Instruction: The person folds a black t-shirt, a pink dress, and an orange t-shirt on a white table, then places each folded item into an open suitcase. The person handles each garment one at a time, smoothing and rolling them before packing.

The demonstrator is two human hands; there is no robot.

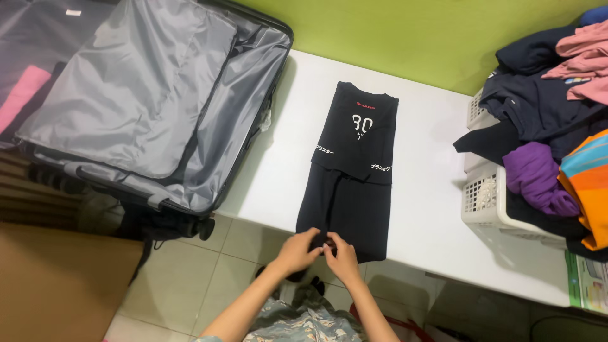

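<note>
the black shirt (351, 183) lay lengthwise on the white surface (424, 209), already narrowed into a long strip, its collar end toward the green wall (405, 31) and its hem at the near edge. both hands were closed on that hem: the left hand (296, 251) and the right hand (342, 256) pinched the cloth side by side, almost touching. by the look of it the folding was at the step of taking the bottom up, and the next move would have called for lifting the hem evenly and carrying it toward the collar without skewing the strip. the hem sat right at the surface's edge, slightly overhanging the tiled floor (190, 278). bare surface ran on both sides of the shirt; an open suitcase (145, 101) stood near on the left and a laundry basket (484, 196) heaped with clothes (544, 101) on the right.
</note>
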